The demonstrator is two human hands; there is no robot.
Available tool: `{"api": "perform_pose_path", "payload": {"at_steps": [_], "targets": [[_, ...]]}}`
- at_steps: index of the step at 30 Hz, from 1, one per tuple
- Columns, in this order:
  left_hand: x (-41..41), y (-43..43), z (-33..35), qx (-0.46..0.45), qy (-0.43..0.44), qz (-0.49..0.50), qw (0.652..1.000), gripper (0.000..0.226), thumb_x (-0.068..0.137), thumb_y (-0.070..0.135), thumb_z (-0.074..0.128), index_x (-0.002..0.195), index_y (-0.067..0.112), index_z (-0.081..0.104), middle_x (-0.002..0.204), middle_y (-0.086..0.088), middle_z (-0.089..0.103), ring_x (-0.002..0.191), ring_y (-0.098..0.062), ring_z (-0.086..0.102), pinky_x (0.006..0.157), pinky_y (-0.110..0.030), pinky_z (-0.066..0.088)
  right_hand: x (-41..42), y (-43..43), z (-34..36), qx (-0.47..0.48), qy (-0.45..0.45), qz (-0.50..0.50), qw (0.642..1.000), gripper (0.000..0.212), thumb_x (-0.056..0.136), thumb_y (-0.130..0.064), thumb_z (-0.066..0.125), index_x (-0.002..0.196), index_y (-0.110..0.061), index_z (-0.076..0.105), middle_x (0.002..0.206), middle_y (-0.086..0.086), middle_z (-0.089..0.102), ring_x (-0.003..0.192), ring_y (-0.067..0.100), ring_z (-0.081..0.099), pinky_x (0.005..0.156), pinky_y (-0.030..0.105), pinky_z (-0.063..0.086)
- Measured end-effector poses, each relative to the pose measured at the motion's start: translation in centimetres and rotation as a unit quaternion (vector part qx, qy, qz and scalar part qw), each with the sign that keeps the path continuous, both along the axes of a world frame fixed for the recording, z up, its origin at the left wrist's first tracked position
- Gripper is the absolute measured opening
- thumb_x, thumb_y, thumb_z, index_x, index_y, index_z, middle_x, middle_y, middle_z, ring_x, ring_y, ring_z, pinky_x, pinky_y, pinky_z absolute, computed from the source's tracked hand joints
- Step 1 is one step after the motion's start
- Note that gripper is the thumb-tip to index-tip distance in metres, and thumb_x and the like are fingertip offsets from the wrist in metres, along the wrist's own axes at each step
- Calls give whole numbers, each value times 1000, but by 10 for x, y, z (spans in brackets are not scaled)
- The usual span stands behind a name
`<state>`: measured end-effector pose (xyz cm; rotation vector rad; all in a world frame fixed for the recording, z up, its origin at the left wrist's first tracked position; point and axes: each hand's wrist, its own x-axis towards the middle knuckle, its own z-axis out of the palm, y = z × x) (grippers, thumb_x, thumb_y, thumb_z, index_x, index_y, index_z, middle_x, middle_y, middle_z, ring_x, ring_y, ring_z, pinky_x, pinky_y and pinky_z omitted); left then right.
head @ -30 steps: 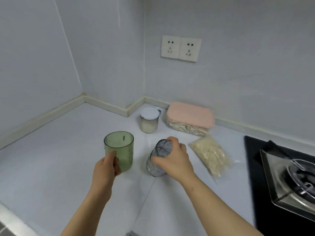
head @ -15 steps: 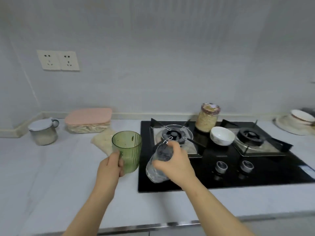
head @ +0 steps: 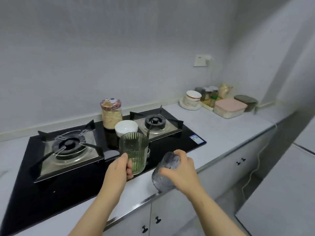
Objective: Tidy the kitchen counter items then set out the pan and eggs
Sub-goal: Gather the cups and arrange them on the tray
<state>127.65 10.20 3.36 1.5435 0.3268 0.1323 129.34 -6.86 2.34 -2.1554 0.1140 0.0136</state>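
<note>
The left hand [head: 119,169] wraps the lower half of a ribbed green cup [head: 133,150], with the thumb on the near side and the fingers curled round the far side. The cup stands upright above the hand, over the front edge of the black stove [head: 59,193]. The right hand [head: 182,171] grips a grey glass [head: 163,169] from its top and right side, fingers curled over the upper end. The glass tilts, its lower end down and to the left of the palm, over the front edge of the counter [head: 213,130]. The two cups are near each other but apart.

Behind the green cup, a white bowl [head: 126,127] and a jar of grain [head: 111,116] sit between the two burners.

Half a second ago the view faced the stove squarely, with the wall sockets and a pink-lidded box at the left. Now it has swung right, taking in the far right end of the counter with a bowl on a plate [head: 193,96] and another pink-lidded box [head: 229,106]. Both hands keep the same hold on their cups, which have travelled right from the left corner of the counter.
</note>
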Motion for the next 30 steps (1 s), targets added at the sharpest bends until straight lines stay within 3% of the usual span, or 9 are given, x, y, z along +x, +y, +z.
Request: {"api": "perform_pose_path", "payload": {"at_steps": [6,10,16,24,26,30], "targets": [[101,-87,-6,1,-4,-64,998,44,99,24,35,58,11,44,53,-1,40,55,-16,38,51,-23,33,74,-88,-4,-25,9,-78,997,68,65,-37,68,124,-36,36,114,-3,38,111,22,45,92,38,47],[170,-135,-9,12,-13,-124,992,42,100,25,32,61,11,42,54,-1,40,56,-16,39,54,-25,34,134,-133,1,-39,12,-104,994,56,67,-36,67,115,-36,37,109,-2,38,108,24,46,92,36,45],[265,-197,-10,47,-31,-159,986,42,100,25,32,61,12,39,56,-3,37,58,-18,39,58,-28,33,219,-190,6,-40,24,-140,989,67,68,-38,69,125,-35,34,113,-2,33,113,26,43,96,40,44],[343,-228,-28,99,-7,-158,982,42,99,22,34,61,11,49,64,-3,59,62,-13,51,59,-21,37,316,-232,3,-139,39,-107,984,71,71,-40,65,134,-33,31,130,3,35,120,30,42,89,36,41],[361,-236,-31,100,0,-142,985,42,99,21,34,61,12,50,65,-2,60,59,-8,53,58,-19,37,342,-241,2,-162,35,-94,982,71,72,-40,64,134,-33,31,131,4,35,120,31,41,89,37,41],[404,-269,-40,76,19,-80,994,41,99,22,34,63,12,50,66,-1,59,69,-15,53,62,-23,36,408,-273,-6,-166,38,-46,984,72,72,-40,65,134,-32,30,131,4,36,121,31,41,90,36,39]]}}
